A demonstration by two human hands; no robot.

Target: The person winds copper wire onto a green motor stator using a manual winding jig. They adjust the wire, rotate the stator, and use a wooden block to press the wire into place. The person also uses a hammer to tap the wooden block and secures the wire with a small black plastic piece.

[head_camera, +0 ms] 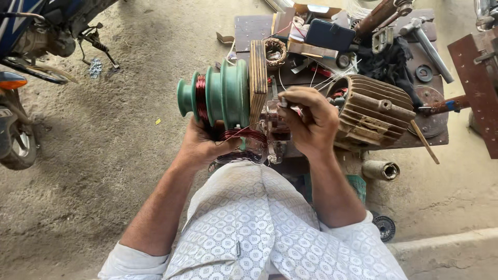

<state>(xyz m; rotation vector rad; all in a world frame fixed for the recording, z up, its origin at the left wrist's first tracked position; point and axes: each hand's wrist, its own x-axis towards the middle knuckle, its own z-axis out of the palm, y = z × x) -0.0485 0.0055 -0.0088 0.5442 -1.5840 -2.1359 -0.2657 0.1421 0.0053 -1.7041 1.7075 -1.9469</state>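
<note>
Ground: bare, dusty concrete floor (129, 171), with a raised concrete kerb (451, 249) at the near right.
Motorbike: one, dark blue and black (31, 31), only partly in view at the far left.
Workbench: one low, dark, cluttered metal bench (249, 28) on the far side.
Motor housing: one ribbed, rusty tan metal motor casing (373, 111), lying on its side on the bench just right of the hands, its open end facing left.
Winding former: one stepped green former (223, 93) with a wooden end plate (258, 80); its long axis runs left to right, the narrow end pointing left. It sits at centre, between the hands and the bench.
Copper wire: one band of reddish enamelled copper wire (201, 98) wound in a groove of the former, and one loose coil of the same wire (244, 137) just below it.
Left hand: left hand (199, 148) clenched from beneath around the loose coil, under the former.
Right hand: right hand (311, 122) curled shut on a small part at the wooden end; I cannot tell what it pinches.
Tube: one short cardboard tube (381, 170) on the floor at the right.
</note>
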